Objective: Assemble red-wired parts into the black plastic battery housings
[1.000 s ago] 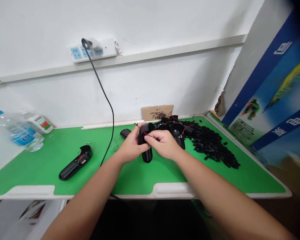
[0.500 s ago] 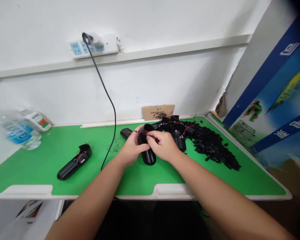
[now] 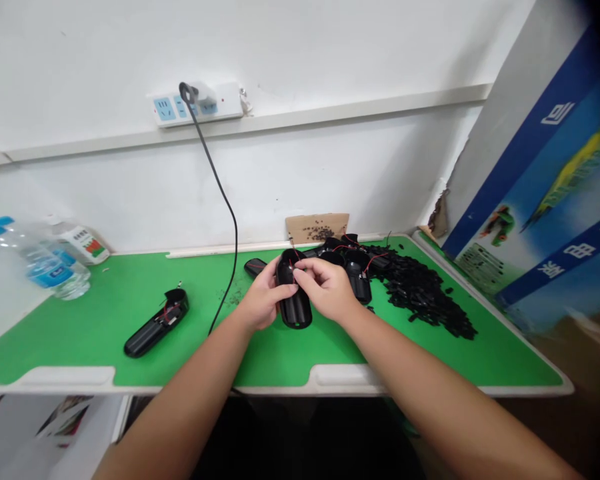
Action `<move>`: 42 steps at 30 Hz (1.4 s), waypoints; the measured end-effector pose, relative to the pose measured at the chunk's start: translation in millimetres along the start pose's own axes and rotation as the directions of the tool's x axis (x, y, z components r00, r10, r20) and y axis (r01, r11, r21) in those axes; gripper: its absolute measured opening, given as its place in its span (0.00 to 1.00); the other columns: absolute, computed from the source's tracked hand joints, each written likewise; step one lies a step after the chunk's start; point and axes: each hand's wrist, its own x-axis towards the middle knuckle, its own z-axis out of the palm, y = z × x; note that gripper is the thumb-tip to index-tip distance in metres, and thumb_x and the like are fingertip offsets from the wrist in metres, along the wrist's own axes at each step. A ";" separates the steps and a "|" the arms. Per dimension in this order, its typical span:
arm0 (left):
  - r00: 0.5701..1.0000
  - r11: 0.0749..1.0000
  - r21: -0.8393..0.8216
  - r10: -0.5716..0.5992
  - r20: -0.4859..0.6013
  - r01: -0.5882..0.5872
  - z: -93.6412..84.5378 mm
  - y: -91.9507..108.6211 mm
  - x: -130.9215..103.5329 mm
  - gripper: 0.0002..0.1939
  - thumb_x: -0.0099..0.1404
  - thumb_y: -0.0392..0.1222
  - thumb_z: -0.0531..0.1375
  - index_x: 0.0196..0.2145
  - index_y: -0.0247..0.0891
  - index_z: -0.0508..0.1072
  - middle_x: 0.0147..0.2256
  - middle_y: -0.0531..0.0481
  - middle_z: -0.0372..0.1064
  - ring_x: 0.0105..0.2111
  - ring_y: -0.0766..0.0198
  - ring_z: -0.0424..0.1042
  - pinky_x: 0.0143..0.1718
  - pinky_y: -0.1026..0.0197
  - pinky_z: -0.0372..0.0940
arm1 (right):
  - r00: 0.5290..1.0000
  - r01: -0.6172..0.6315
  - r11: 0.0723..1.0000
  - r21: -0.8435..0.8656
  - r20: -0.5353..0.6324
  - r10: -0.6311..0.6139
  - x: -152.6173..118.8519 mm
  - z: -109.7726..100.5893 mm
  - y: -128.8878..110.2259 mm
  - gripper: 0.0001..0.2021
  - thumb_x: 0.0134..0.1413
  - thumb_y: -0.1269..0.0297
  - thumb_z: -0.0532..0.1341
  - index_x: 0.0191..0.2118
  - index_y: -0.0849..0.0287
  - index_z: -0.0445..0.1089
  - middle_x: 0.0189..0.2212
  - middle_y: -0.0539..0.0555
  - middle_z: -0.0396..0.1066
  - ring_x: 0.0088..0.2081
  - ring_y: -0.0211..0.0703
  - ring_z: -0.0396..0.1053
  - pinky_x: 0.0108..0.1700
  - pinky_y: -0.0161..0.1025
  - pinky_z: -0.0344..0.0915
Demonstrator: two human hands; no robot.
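Observation:
In the head view my left hand is closed around a black plastic housing, its thumb lying across the front. The housing has a rounded, hollow upper end and a long grooved lower part. A thin red wire sticks up from that hollow. My right hand pinches the wire just inside the opening; the fingertips partly hide it. Behind my left hand lies another black piece. Further left rests a similar black housing with red wires. More wired housings are grouped just beyond my right hand.
A heap of small black parts spreads over the green table at right. Cardboard holding tiny dark pieces leans at the back. A black cable hangs from the power strip. Bottles stand at left.
The held housing has turned so that its hollow, grooved side shows more toward me. The red wire, stretched sideways before, now points up. The view has shifted slightly.

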 end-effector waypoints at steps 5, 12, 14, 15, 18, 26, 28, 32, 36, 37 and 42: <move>0.998 0.995 -0.068 -0.068 -0.010 0.067 0.9 4.0 -2.4 0.32 0.53 0.34 0.67 0.54 0.44 0.64 0.43 0.48 0.70 0.41 0.57 0.73 0.48 0.48 0.66 | 0.988 -0.114 0.949 0.294 -0.063 0.138 6.8 -0.8 4.8 0.15 0.52 0.52 0.59 0.34 0.61 0.70 0.19 0.47 0.62 0.19 0.34 0.57 0.21 0.33 0.58; 0.990 0.980 -0.136 -0.144 0.007 0.144 0.3 8.5 -4.4 0.33 0.54 0.32 0.64 0.54 0.49 0.58 0.45 0.47 0.68 0.40 0.51 0.75 0.40 0.35 0.69 | 0.967 -0.207 0.890 0.406 -0.057 0.250 13.7 -0.7 14.7 0.18 0.51 0.47 0.59 0.31 0.59 0.67 0.17 0.44 0.55 0.17 0.32 0.53 0.19 0.33 0.55; 0.992 0.982 -0.143 -0.124 0.000 0.122 0.1 7.9 -4.3 0.35 0.53 0.31 0.64 0.55 0.51 0.57 0.46 0.48 0.68 0.39 0.52 0.75 0.40 0.35 0.70 | 0.976 -0.183 0.906 0.382 -0.038 0.213 12.6 0.0 12.5 0.18 0.50 0.46 0.60 0.32 0.59 0.67 0.18 0.44 0.56 0.18 0.32 0.54 0.19 0.32 0.54; 0.994 0.983 -0.146 -0.111 -0.008 0.108 0.3 7.7 -4.4 0.36 0.52 0.31 0.64 0.56 0.51 0.57 0.46 0.48 0.68 0.39 0.53 0.75 0.40 0.36 0.70 | 0.981 -0.168 0.914 0.369 -0.029 0.192 12.0 0.4 10.8 0.18 0.50 0.47 0.60 0.33 0.59 0.68 0.18 0.45 0.57 0.18 0.32 0.55 0.19 0.32 0.55; 0.996 0.989 -0.125 -0.080 -0.034 0.075 1.8 7.8 -5.7 0.39 0.52 0.32 0.66 0.57 0.52 0.55 0.45 0.49 0.67 0.39 0.54 0.75 0.39 0.38 0.72 | 0.990 -0.134 0.919 0.371 0.000 0.144 10.8 1.2 6.9 0.18 0.50 0.47 0.60 0.34 0.60 0.68 0.19 0.46 0.60 0.19 0.32 0.56 0.21 0.32 0.56; 0.999 0.999 0.038 0.018 -0.049 -0.016 5.2 3.0 -7.9 0.46 0.44 0.32 0.72 0.57 0.48 0.54 0.46 0.48 0.64 0.33 0.58 0.74 0.29 0.47 0.75 | 0.994 -0.103 0.921 0.376 0.057 0.088 7.7 0.7 10.1 0.20 0.52 0.46 0.61 0.38 0.60 0.69 0.21 0.47 0.62 0.20 0.33 0.58 0.22 0.33 0.58; 0.998 0.999 0.050 0.017 -0.066 -0.014 4.4 2.2 -7.6 0.44 0.46 0.32 0.71 0.56 0.49 0.55 0.45 0.48 0.64 0.33 0.58 0.74 0.28 0.48 0.75 | 0.994 -0.089 0.927 0.365 0.095 0.058 6.2 0.6 8.4 0.20 0.52 0.46 0.61 0.39 0.60 0.68 0.22 0.47 0.62 0.20 0.33 0.58 0.22 0.34 0.58; 0.996 0.998 0.062 -0.004 -0.088 0.009 4.5 4.0 -7.3 0.44 0.47 0.32 0.70 0.56 0.49 0.54 0.40 0.50 0.66 0.30 0.59 0.74 0.26 0.50 0.74 | 0.994 -0.012 0.930 0.367 0.104 -0.028 3.4 1.4 6.4 0.19 0.55 0.50 0.61 0.45 0.59 0.65 0.23 0.46 0.62 0.21 0.34 0.60 0.23 0.34 0.59; 0.990 0.995 0.086 -0.038 -0.137 0.051 7.9 6.5 -7.8 0.44 0.45 0.31 0.69 0.56 0.48 0.56 0.39 0.51 0.66 0.23 0.62 0.72 0.23 0.51 0.73 | 0.991 0.092 0.946 0.310 0.065 -0.118 -0.3 2.7 10.2 0.17 0.57 0.56 0.60 0.50 0.58 0.62 0.25 0.47 0.61 0.23 0.35 0.61 0.24 0.35 0.60; 0.987 0.994 0.093 -0.036 -0.154 0.050 8.6 6.7 -7.8 0.43 0.44 0.30 0.69 0.55 0.48 0.56 0.40 0.51 0.66 0.22 0.62 0.72 0.22 0.51 0.72 | 0.988 0.127 0.951 0.281 0.048 -0.147 -1.4 2.6 11.2 0.17 0.58 0.58 0.59 0.51 0.57 0.62 0.26 0.47 0.61 0.23 0.35 0.61 0.25 0.35 0.60; 0.985 0.995 0.101 0.001 -0.170 0.016 7.1 3.6 -6.2 0.41 0.43 0.29 0.67 0.54 0.48 0.59 0.43 0.51 0.66 0.24 0.61 0.72 0.23 0.53 0.71 | 0.929 0.370 0.928 0.036 -0.012 -0.370 -4.2 -0.7 10.9 0.12 0.57 0.65 0.60 0.48 0.56 0.67 0.32 0.51 0.62 0.25 0.34 0.60 0.28 0.37 0.63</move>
